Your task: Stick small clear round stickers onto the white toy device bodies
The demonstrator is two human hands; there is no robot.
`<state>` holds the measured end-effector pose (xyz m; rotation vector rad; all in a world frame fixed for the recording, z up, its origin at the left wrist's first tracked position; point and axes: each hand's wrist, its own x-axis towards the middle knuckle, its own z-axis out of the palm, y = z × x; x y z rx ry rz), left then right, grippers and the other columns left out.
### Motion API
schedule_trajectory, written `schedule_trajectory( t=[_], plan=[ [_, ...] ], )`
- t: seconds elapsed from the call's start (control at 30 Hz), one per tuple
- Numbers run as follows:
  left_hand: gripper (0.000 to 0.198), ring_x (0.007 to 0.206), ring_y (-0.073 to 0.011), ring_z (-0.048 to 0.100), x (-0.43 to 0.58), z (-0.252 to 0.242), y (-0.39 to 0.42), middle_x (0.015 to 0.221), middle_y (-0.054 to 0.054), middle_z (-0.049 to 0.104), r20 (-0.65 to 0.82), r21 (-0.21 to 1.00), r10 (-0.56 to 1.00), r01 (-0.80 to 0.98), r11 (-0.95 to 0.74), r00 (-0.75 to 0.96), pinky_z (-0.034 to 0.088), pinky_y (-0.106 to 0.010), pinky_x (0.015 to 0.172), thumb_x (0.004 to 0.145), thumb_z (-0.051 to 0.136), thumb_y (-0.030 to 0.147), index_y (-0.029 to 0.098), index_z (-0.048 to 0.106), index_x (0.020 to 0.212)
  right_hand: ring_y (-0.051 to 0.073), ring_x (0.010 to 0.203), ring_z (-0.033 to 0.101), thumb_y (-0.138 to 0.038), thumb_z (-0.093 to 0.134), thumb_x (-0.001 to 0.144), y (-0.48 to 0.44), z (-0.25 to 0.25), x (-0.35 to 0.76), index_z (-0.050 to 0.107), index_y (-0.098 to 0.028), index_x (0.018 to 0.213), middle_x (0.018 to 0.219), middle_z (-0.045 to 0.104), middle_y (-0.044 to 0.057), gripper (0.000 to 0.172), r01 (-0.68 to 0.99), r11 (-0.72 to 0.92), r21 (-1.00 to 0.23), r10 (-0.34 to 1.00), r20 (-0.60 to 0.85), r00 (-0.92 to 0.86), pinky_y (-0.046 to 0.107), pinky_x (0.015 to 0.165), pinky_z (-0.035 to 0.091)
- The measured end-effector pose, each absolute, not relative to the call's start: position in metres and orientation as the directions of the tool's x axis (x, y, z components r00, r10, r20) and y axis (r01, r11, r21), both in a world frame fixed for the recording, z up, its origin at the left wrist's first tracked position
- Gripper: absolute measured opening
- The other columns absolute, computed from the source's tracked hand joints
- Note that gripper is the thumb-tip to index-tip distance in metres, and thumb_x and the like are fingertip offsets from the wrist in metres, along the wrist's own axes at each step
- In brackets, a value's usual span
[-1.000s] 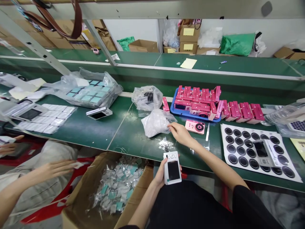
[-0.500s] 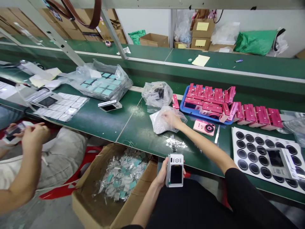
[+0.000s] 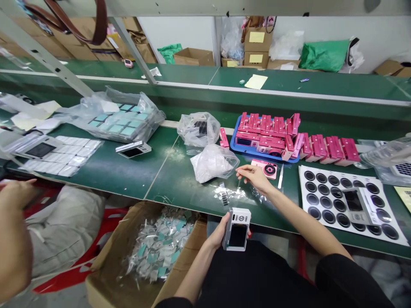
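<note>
Far left of the blue plastic tray (image 3: pixel 233 149) heaped with pink camera shells, another person's bare forearm (image 3: pixel 13 231) enters the scene. Left of and below the tray, an open cardboard box (image 3: pixel 105 261) holds teal and clear plastic scraps. On the green workbench (image 3: pixel 128 175), well to the tray's left, a white compact camera (image 3: pixel 133 149) lies flat. Below the tray, off the bench's near edge, the person's left hand (image 3: pixel 217 233) is wrapped around a second white compact camera (image 3: pixel 237 229), its dark screen facing up. Just left of the tray sits a crumpled white plastic bag (image 3: pixel 212 164). Just below the tray, the right hand (image 3: pixel 255 176) hovers over the bench with its fingertips pinched narrow; what lies between them is too small to make out. A pink round-lensed camera (image 3: pixel 266 168) lies beside that hand, just under the tray's rim. To the tray's lower right, a white sheet of black rings (image 3: pixel 324 201) covers the bench.
</note>
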<state>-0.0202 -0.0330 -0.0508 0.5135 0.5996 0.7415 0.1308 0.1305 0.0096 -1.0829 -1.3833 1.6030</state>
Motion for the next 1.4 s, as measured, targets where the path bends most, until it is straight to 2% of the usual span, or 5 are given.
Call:
schedule_trajectory(
  t=[0.27, 0.53, 0.67, 0.97, 1.4],
  plan=[
    [0.086, 0.094, -0.0340, 0.070, -0.017, -0.044, -0.037, 0.089, -0.020, 0.074, -0.332, 0.638, 0.771, -0.473, 0.608, 0.543, 0.051, -0.044, 0.089, 0.083, 0.042, 0.079, 0.003, 0.066, 0.114, 0.011, 0.067, 0.065, -0.043, 0.080, 0.067, 0.143, 0.008, 0.095, 0.071, -0.016, 0.082, 0.079, 0.071, 0.005, 0.032, -0.159, -0.327, -0.932, 0.877, -0.236, -0.420, 0.018, 0.048, 0.043],
    [0.084, 0.088, -0.0323, 0.070, -0.031, -0.035, -0.042, 0.085, -0.017, 0.075, -0.378, 0.756, 0.833, -0.384, 0.530, 0.405, 0.052, -0.042, 0.086, 0.083, 0.042, 0.080, 0.005, 0.070, 0.105, 0.013, 0.066, 0.066, -0.036, 0.081, 0.066, 0.123, 0.021, 0.095, 0.071, -0.015, 0.082, 0.077, 0.074, 0.006, 0.028, -0.099, -0.324, -0.941, 0.827, -0.231, -0.513, 0.020, 0.049, 0.041],
    [0.079, 0.083, -0.0297, 0.068, -0.038, -0.030, -0.035, 0.084, -0.015, 0.074, -0.330, 0.885, 0.884, -0.218, 0.412, 0.331, 0.051, -0.038, 0.080, 0.085, 0.042, 0.078, 0.007, 0.073, 0.100, 0.016, 0.071, 0.068, -0.037, 0.076, 0.075, 0.085, 0.028, 0.131, 0.070, -0.016, 0.083, 0.079, 0.076, 0.006, 0.023, 0.067, -0.236, -0.969, 0.751, -0.226, -0.621, 0.024, 0.057, 0.046],
    [0.054, 0.087, -0.0250, 0.057, -0.036, -0.015, -0.019, 0.092, -0.008, 0.071, -0.234, 0.968, 0.894, 0.005, 0.251, 0.382, 0.041, -0.030, 0.085, 0.085, 0.058, 0.061, 0.011, 0.074, 0.097, 0.014, 0.077, 0.058, -0.023, 0.061, 0.089, 0.050, 0.042, 0.169, 0.067, -0.020, 0.083, 0.086, 0.064, 0.001, 0.008, 0.253, 0.243, -0.936, 0.705, -0.008, -0.709, 0.026, 0.068, 0.044],
    [0.038, 0.070, -0.0164, 0.048, -0.034, -0.004, -0.013, 0.081, -0.002, 0.066, -0.284, 0.942, 0.819, 0.303, 0.142, 0.498, 0.031, -0.022, 0.067, 0.089, 0.058, 0.044, 0.011, 0.073, 0.102, 0.013, 0.075, 0.055, -0.020, 0.064, 0.085, 0.052, 0.032, 0.187, 0.065, -0.019, 0.081, 0.084, 0.061, 0.000, 0.004, 0.258, 0.150, -0.954, 0.612, -0.116, -0.782, 0.024, 0.069, 0.045]
  ],
)
